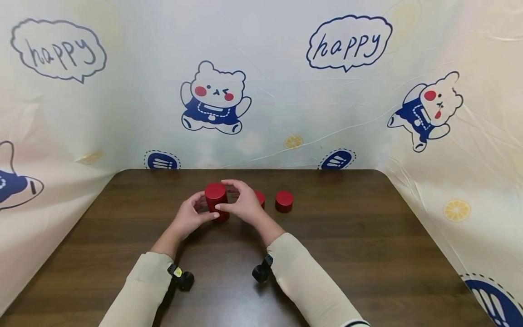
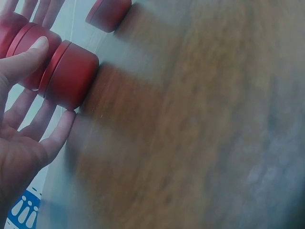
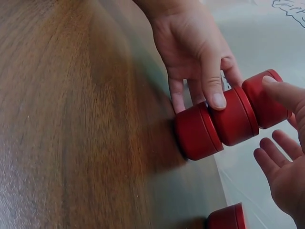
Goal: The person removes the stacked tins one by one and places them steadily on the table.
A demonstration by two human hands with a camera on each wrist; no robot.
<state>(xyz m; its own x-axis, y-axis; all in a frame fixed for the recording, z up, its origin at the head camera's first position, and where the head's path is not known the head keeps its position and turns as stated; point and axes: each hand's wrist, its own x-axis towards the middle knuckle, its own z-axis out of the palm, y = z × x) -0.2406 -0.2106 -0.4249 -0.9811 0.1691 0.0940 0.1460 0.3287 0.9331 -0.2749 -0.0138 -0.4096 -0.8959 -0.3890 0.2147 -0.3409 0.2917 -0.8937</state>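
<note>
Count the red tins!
5: three red tins stacked between left hand and right hand, one partly behind the right hand, one farther right on the table. More could be hidden.

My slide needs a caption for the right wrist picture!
Left hand and right hand hold a stack of three red containers; another container sits nearby.

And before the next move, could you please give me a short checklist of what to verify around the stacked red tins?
1. Stack upright on the table: ok, the bottom tin appears to rest on it.
2. Left hand steadying: ok, its thumb lies on the middle tin.
3. Right hand gripping the top tin: cannot tell; finger contact is unclear.
4. Tins exactly aligned: cannot tell; hands cover parts.
5. Nearer loose tin and farther loose tin apart from the stack: ok, both right of it in the head view.
</note>
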